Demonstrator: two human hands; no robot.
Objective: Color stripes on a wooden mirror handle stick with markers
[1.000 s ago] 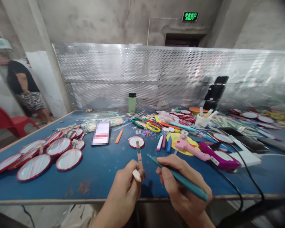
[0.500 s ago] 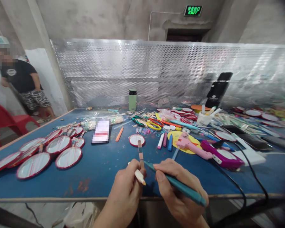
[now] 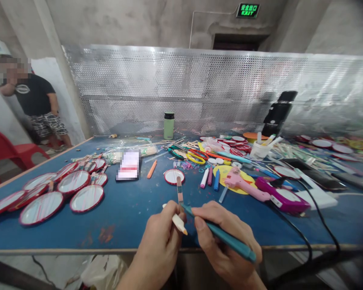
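My left hand [image 3: 160,239] is closed round a flat craft stick [image 3: 179,189] with brown and pinkish bands. A white marker [image 3: 179,224] with an orange tip is tucked between the same fingers. In my right hand [image 3: 226,241] a teal marker [image 3: 226,237] is gripped like a pen, its tip at the stick's side by my left fingertips. Beyond the hands, a small round red-rimmed disc [image 3: 172,176] lies on the table; the stick's far end overlaps it, and I cannot tell whether they are joined.
Several red-rimmed discs [image 3: 42,207] lie left on the blue table [image 3: 124,229], near a phone [image 3: 128,165]. Capped markers [image 3: 217,180], scissors [image 3: 196,157], a pink glue gun [image 3: 245,185] and cables are to the right. A green bottle [image 3: 168,127] stands behind. A person [image 3: 36,96] stands far left.
The teal marker and my right hand have shifted slightly left along the stick. My left hand keeps its hold. The person at far left has raised a hand toward the head.
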